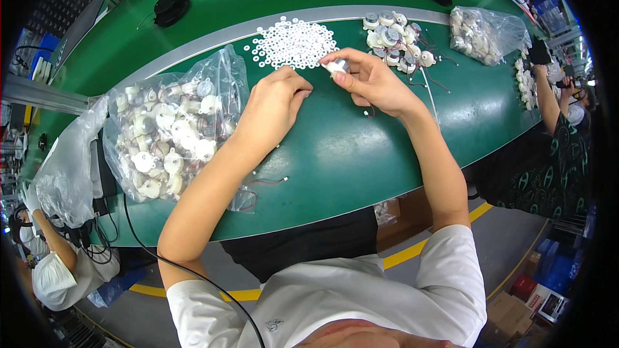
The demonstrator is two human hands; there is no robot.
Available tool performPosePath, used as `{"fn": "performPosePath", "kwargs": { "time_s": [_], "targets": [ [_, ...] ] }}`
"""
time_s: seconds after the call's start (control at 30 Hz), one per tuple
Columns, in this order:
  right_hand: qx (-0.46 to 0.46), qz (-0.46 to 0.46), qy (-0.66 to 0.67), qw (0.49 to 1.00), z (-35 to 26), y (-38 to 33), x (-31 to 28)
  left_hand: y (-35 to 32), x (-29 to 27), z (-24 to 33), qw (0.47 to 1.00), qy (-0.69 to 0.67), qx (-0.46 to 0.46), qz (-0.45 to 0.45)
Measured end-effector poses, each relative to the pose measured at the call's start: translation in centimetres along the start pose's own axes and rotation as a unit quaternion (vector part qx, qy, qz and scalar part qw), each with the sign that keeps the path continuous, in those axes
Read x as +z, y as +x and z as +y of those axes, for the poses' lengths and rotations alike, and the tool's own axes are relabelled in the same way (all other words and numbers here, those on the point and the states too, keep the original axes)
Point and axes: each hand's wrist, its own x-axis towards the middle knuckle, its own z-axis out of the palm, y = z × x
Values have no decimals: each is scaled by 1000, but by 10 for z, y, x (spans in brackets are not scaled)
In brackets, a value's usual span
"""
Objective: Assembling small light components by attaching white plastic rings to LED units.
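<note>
My right hand (374, 82) pinches a small motor (335, 67) with a white plastic housing between thumb and fingers, above the green table. A thin wire with a small connector (367, 114) hangs below that hand. My left hand (276, 102) is closed, its fingertips bent together at the near edge of a spread pile of small white rings (293, 42). Whatever those fingertips hold, if anything, is hidden. To the left of my left hand lies a clear plastic bag (171, 132) full of similar white motors.
A heap of wired motors (393, 38) lies beyond my right hand, and another filled bag (487, 32) is farther right. Two black round devices (171, 9) sit on the green belt beyond the metal rail (351, 11). Co-workers are at both sides. A black cable (193, 270) crosses my left arm.
</note>
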Motion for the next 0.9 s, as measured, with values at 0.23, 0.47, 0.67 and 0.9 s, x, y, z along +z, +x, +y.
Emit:
{"fn": "performPosePath", "kwargs": {
  "time_s": [0.23, 0.47, 0.67, 0.9],
  "targets": [
    [-16, 9, -48, 999, 4, -1, 3, -4, -8, 8, 997, -51, -53, -1],
    [-70, 75, -127, 986, 19, 7, 11, -6, -8, 6, 999, -4, -40, -7],
    [-73, 69, -121, 988, 20, 5, 15, -3, -5, 5, 999, -30, -24, -11],
    [-86, 90, -180, 976, 17, 7, 17, -4, -2, 2, 999, -40, -2, -17]
  ]
}}
